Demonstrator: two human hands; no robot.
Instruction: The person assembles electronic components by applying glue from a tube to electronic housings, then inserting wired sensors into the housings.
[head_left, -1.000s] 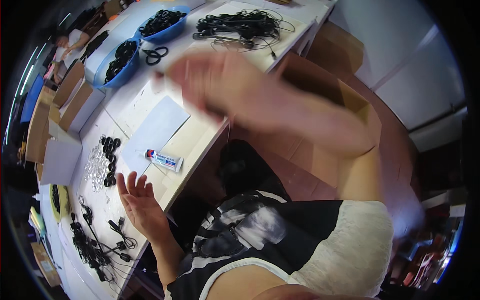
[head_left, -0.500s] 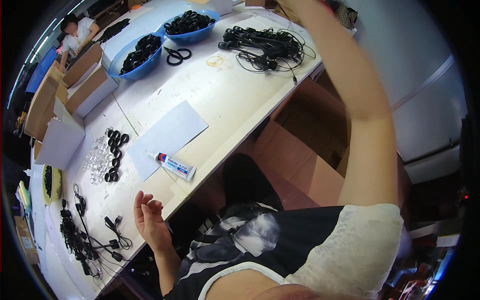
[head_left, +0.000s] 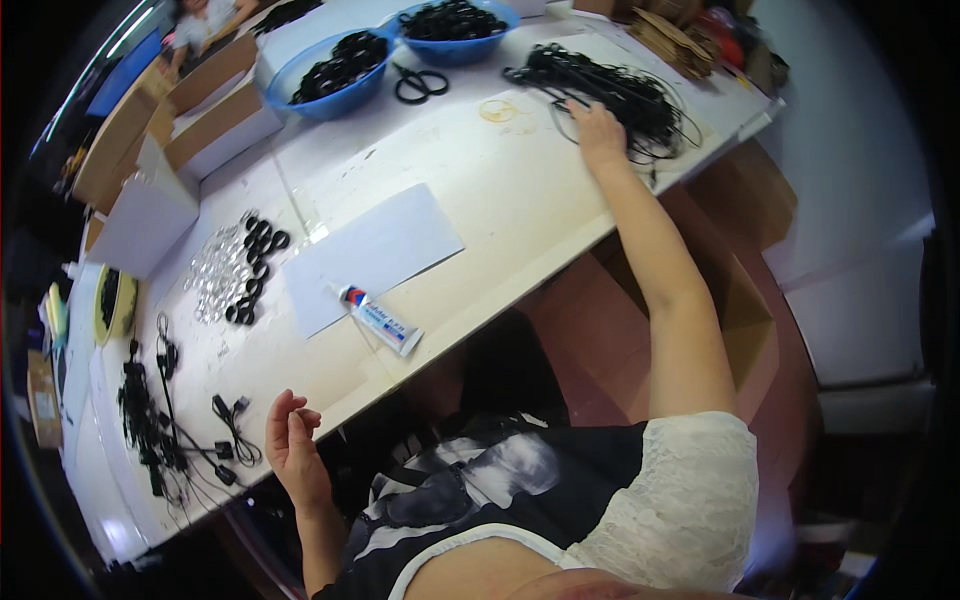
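At the far right of the table my right hand (head_left: 602,138) reaches into a pile of black cables (head_left: 640,95). Its fingers are bent together on a black cable at the near left side of the pile; the fingertips are partly lost among the cables. My left hand (head_left: 297,450) hovers by the table's near edge, fingers loosely curled and apart, with nothing visible in it. Between the hands, a white and blue tube (head_left: 382,322) lies across the lower edge of a pale sheet (head_left: 400,240).
Black rings (head_left: 258,265) lie beside clear small pieces (head_left: 215,275). More cables (head_left: 150,420) are at the left. Two blue bowls (head_left: 335,105) of black parts, black scissors (head_left: 420,85) and open cartons (head_left: 225,130) stand farther back. A cardboard box (head_left: 735,320) is below the table's edge. Another person sits far left.
My right hand has come down from beyond the table's far end onto the cable pile. The view has shifted; my left hand stays near the edge, and the tube lies where it was.
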